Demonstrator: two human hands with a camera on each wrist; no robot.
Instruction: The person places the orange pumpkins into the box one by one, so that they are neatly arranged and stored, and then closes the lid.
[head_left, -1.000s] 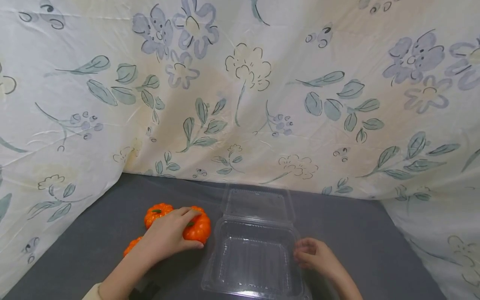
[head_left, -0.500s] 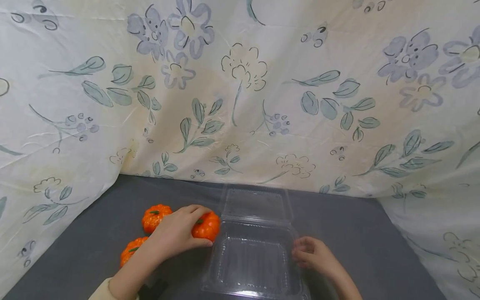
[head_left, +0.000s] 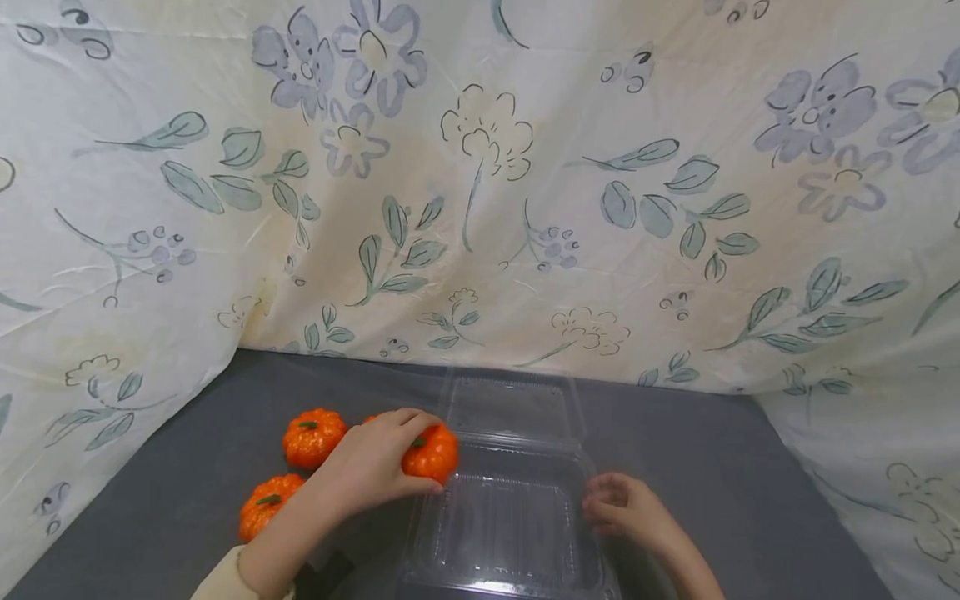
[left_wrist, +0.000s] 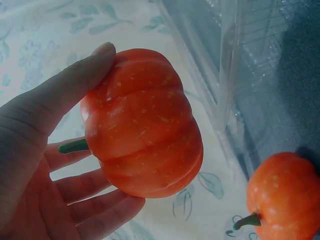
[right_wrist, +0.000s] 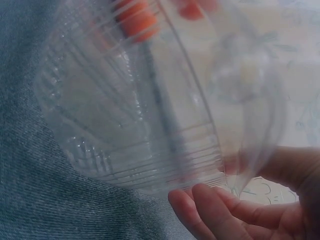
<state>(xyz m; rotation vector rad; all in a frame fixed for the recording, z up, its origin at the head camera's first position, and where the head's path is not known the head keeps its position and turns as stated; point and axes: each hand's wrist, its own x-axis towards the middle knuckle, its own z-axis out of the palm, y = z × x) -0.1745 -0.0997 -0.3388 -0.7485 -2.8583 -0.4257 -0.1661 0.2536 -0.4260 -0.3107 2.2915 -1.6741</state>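
Left fingers (left_wrist: pixel 82 185) grip one orange pumpkin (left_wrist: pixel 145 125), right fingers (right_wrist: pixel 214 209) a clear container (head_left: pixel 510 521).

Pumpkins (head_left: pixel 314 438) lie left of the container (head_left: pixel 513 525), cloth (head_left: pixel 510 208) behind.

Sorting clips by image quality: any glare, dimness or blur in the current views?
Head: soft light, a bright glare streak on the near edge of the clear container; left wrist: dim shading on the left hand, held pumpkin fairly sharp; right wrist: hazy, with orange shapes blurred.
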